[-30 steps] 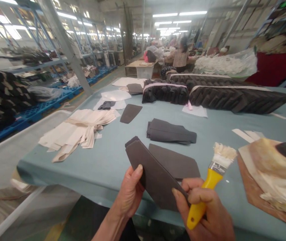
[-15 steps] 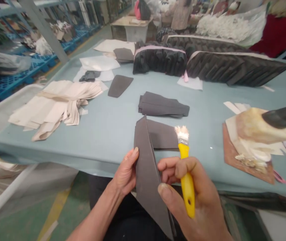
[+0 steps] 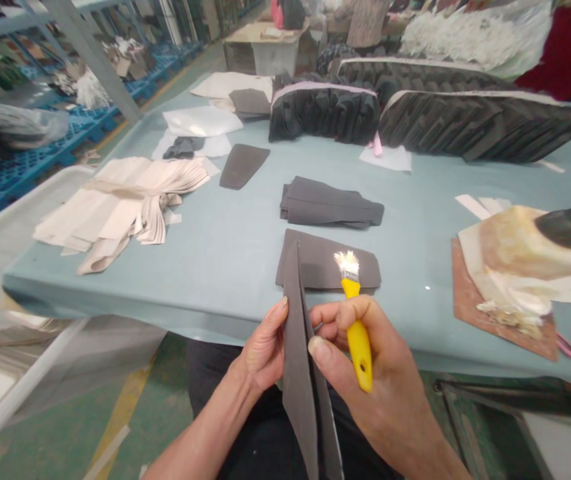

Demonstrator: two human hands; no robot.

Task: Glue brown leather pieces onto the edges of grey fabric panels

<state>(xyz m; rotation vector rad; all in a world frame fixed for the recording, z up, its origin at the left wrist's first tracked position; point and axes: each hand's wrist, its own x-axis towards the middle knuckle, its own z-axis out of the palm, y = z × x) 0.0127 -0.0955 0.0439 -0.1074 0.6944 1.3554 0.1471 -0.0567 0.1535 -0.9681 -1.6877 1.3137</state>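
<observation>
My left hand (image 3: 265, 350) pinches the left edge of a long dark grey cut piece (image 3: 299, 387) held upright over my lap, at the near edge of the table (image 3: 215, 260). My right hand (image 3: 365, 373) grips a yellow-handled brush (image 3: 355, 327) with pale bristles pointing up, and its thumb presses on the same grey piece from the right. Just beyond the hands, another flat grey piece (image 3: 325, 263) lies on the table.
A stack of grey pieces (image 3: 330, 203) lies mid-table, and a single grey piece (image 3: 243, 163) further left. Cream pieces (image 3: 125, 203) are fanned out at the left. A glue-stained board with a shoe last (image 3: 520, 267) sits at the right. Black bundled stacks (image 3: 415, 113) line the far side.
The view has dropped toward the table's near edge. The grey piece has turned from slanting to upright and come closer to my body. The brush has swung from leaning right to nearly vertical.
</observation>
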